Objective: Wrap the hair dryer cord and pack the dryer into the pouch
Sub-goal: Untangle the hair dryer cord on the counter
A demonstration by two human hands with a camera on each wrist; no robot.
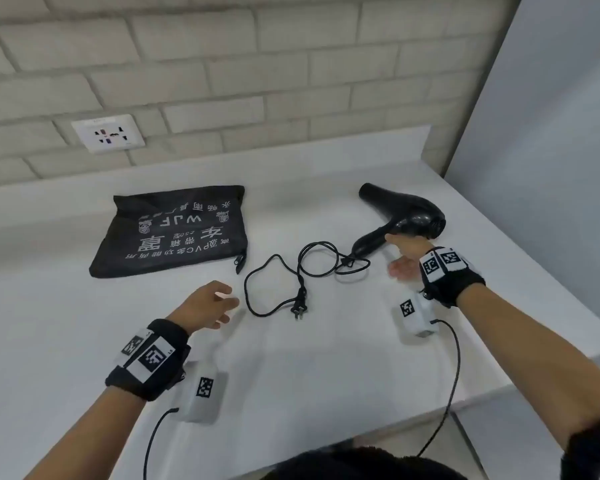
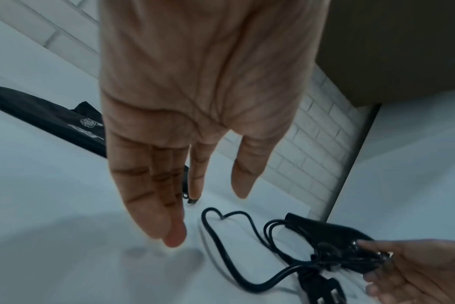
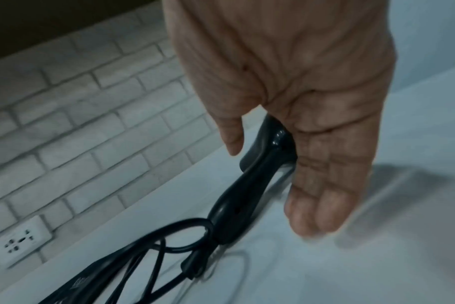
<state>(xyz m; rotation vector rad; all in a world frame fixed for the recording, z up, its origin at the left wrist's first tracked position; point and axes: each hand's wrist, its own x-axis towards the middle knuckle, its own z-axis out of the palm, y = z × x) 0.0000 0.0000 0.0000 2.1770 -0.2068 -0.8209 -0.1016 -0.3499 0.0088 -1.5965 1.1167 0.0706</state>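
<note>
A black hair dryer (image 1: 400, 216) lies on its side on a white desk (image 1: 309, 368), toward the right. Its body is glossy plastic, with a short round nozzle pointing away toward the back wall and a tapered handle angling toward the person. From the end of the handle runs a thin black cord (image 1: 284, 271), lying loose on the desk in several uneven loops that cross one another. The cord ends in a black plug (image 1: 298, 310) with metal prongs, resting near the middle of the desk.

To the left, well apart from the dryer, a flat black fabric pouch (image 1: 174, 230) lies on the desk. It carries white printed lettering and small round emblems, and a zip pull shows at its near right corner.

The right hand (image 1: 404, 258) is just beside the dryer's handle, its fingers (image 3: 322, 201) straight and together, the thumb apart, gripping nothing; whether it touches the handle cannot be told. The left hand (image 1: 207, 304) hovers above the desk just left of the cord, fingers (image 2: 148, 195) relaxed and extended, holding nothing.

A white wall socket (image 1: 108, 134) sits in the pale brick wall (image 1: 291, 64) behind the pouch.
</note>
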